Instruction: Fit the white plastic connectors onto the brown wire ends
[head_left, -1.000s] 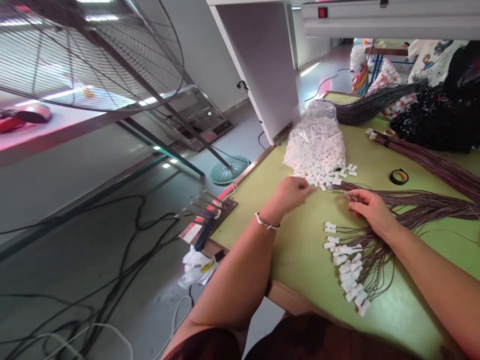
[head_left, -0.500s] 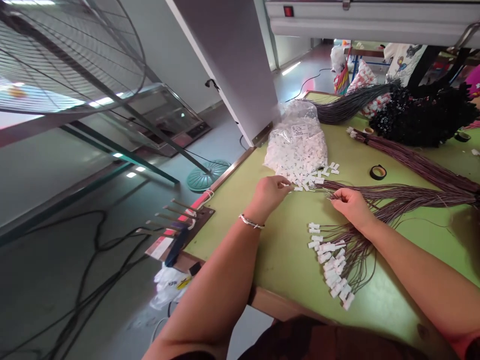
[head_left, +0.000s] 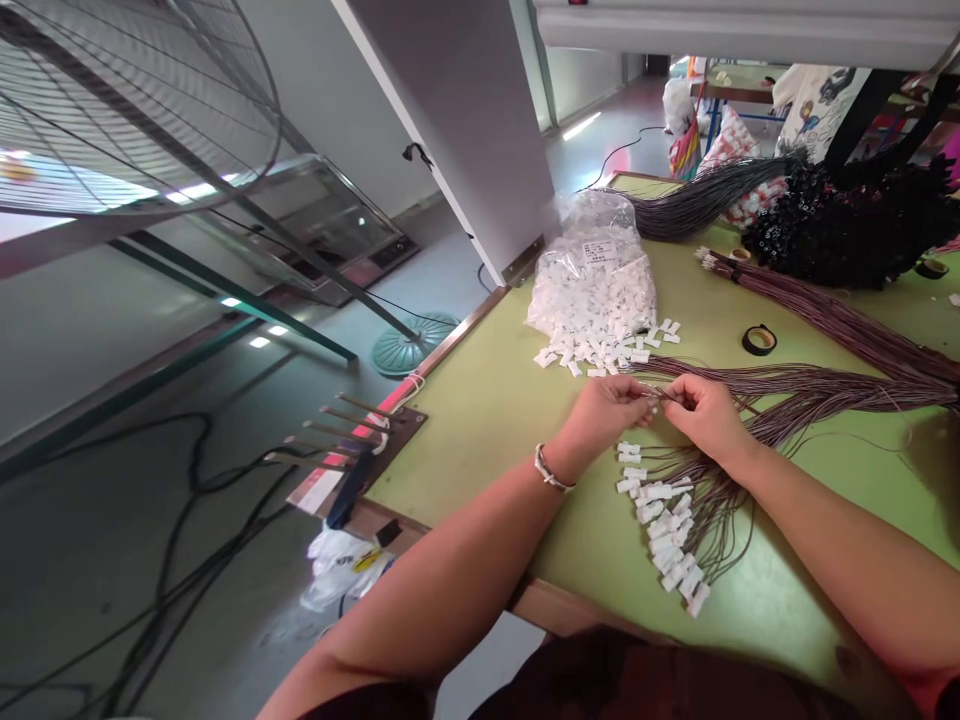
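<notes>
My left hand (head_left: 604, 420) is closed in a pinch, its fingertips meeting those of my right hand. A bit of white shows at them, apparently a small white plastic connector, mostly hidden. My right hand (head_left: 703, 412) pinches the end of a thin brown wire. Behind both hands runs a bundle of brown wires (head_left: 795, 384). Below my right hand lie wires with white connectors (head_left: 664, 545) on their ends, fanned out on the green table (head_left: 480, 440). Loose white connectors (head_left: 592, 355) spill from a clear plastic bag (head_left: 592, 270) just beyond my left hand.
A roll of black tape (head_left: 759, 340) lies beyond my right hand. Farther back are another tied brown wire bundle (head_left: 817, 300), black wires (head_left: 697, 205) and a black heap (head_left: 847, 235). A pronged rack (head_left: 360, 440) sits at the left edge; a fan (head_left: 142, 110) stands beyond it.
My left hand has moved right, from beside the loose connectors to my right hand, and their fingertips now meet. My right hand has stayed nearly in place.
</notes>
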